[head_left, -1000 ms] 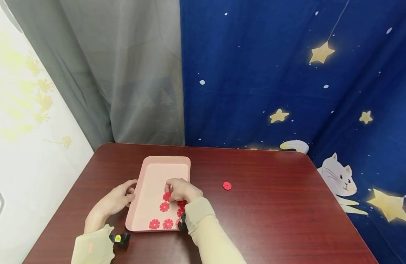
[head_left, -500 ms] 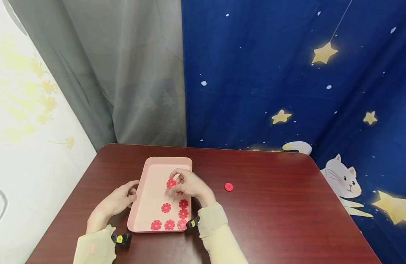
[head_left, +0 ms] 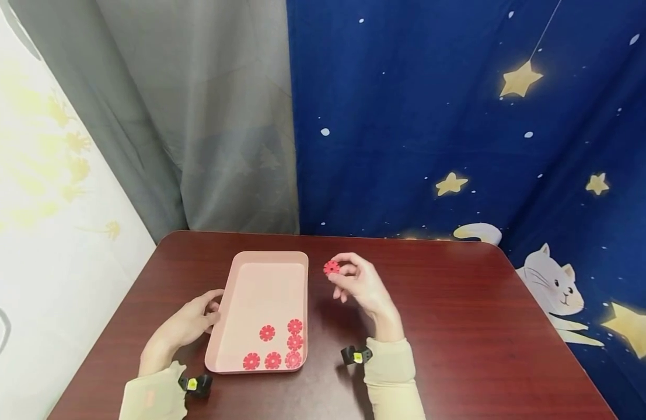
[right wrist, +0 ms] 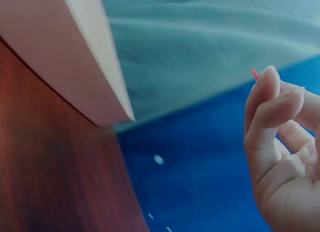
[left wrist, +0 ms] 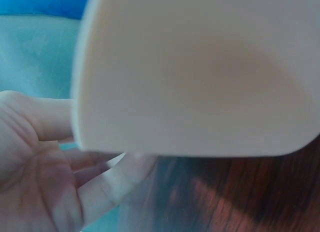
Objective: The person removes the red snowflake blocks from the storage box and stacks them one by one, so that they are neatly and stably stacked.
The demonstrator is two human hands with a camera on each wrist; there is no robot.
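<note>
My right hand (head_left: 362,283) pinches a red snowflake disc (head_left: 331,268) between thumb and fingers, raised over the table right of the pink tray (head_left: 270,257). In the right wrist view only a red sliver of the disc (right wrist: 255,73) shows past the fingertips. At the tray's left rim, the curled fingers of my left hand (head_left: 188,321) hold the edge. The left wrist view has fingers of the left hand (left wrist: 45,167) passing behind the tray's pink wall (left wrist: 190,92). Red discs line the tray's near right corner, and a single disc (head_left: 267,333) lies a little inward.
The dark red wooden table (head_left: 433,303) reaches back to a grey curtain (head_left: 238,146) and a blue star-patterned curtain (head_left: 386,146). A white patterned wall surface (head_left: 65,262) stands at the left. Black wrist cameras hang below both sleeves.
My right hand has picked the red disc up from the tray and carried it right, past the rim. The loose disc on the table is now hidden behind that hand. The left hand stays put.
</note>
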